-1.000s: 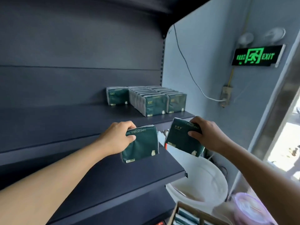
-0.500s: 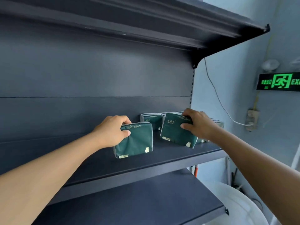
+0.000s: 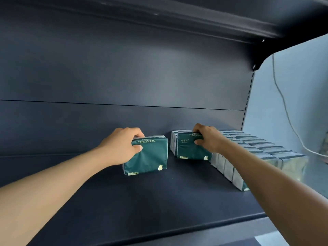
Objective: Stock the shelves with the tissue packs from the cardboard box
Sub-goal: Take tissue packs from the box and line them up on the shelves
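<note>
My left hand (image 3: 120, 147) grips a dark green tissue pack (image 3: 150, 157) by its top edge, and the pack stands upright on the dark shelf (image 3: 142, 201). My right hand (image 3: 207, 139) grips a second green tissue pack (image 3: 188, 148) at its top, set against the front of a short row of packs (image 3: 174, 142) near the back panel. Several more packs stand in rows (image 3: 257, 150) along the right end of the shelf. The cardboard box is out of view.
A dark upper shelf (image 3: 213, 18) overhangs close above. The back panel (image 3: 124, 77) closes off the rear. On the right, a pale wall (image 3: 292, 86) carries a hanging white cable (image 3: 284, 107). Bare shelf surface lies left of and in front of the packs.
Both hands rose from below the shelf and carried their packs onto it. The left pack now stands on the shelf and the right pack sits against the row at the back.
</note>
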